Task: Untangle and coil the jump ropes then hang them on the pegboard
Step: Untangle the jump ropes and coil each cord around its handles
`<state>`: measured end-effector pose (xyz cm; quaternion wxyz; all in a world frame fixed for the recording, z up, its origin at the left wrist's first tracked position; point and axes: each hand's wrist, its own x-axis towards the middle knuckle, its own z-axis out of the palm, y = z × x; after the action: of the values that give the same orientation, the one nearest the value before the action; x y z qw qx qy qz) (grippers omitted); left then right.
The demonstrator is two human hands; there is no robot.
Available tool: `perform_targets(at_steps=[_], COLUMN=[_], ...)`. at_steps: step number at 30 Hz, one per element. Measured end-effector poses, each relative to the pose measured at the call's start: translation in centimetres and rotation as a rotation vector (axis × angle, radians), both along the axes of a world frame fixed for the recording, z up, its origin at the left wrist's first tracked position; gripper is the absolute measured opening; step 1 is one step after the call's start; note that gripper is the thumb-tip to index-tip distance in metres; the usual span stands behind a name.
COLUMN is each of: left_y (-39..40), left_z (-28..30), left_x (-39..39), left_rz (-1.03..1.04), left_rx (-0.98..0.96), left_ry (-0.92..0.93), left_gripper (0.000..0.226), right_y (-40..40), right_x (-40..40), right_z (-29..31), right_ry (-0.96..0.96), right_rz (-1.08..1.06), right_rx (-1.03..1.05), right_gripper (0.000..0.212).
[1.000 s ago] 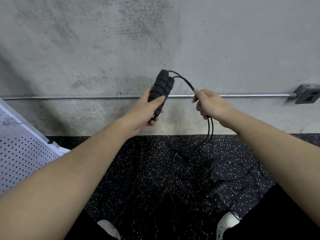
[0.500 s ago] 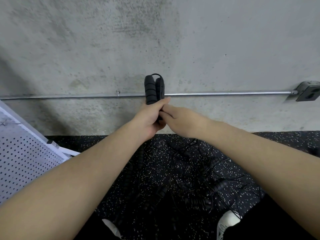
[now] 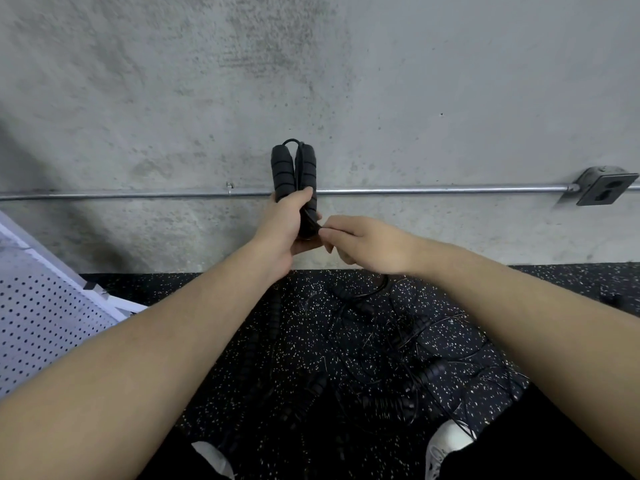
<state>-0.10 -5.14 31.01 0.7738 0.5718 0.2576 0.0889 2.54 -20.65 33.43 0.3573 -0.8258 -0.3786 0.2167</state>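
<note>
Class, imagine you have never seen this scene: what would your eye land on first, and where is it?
First, the pair of black jump rope handles held upright at the centre against the grey concrete wall, gripped by the left hand while the right hand pinches the cord beside them. Next, the tangle of black ropes on the speckled floor below, and the white pegboard at the left edge.

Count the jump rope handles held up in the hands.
2: both handles stand side by side, upright, gripped in the left hand. More lie in the tangle on the floor, partly hidden.
</note>
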Motion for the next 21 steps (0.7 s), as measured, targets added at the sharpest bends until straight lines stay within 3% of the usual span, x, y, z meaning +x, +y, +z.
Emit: perform_targets(at_steps=[4,11,21], left_y=[0.1,1.7,1.1], left_z=[0.7,2.9,4.4], left_x=[-0.2,-1.1,-2.5], left_rz=[-0.052,-0.317,-0.533], left_rx=[-0.081,-0.352,-0.348], left_ry=[-0.031,-0.043,-0.100], left_gripper=[0.025,0.015,0.029], right_y=[-0.8,-3.3,-5.1], right_x=[1.0,2.6,4.6], right_z=[0.0,-0.5,-0.7], right_ry=[-0.040,0.213,0.143], right_rz=[-0.013,0.054,-0.084], right_rx=[-0.023,0.042,0.081], right_gripper=[0.041,0.036,0.058])
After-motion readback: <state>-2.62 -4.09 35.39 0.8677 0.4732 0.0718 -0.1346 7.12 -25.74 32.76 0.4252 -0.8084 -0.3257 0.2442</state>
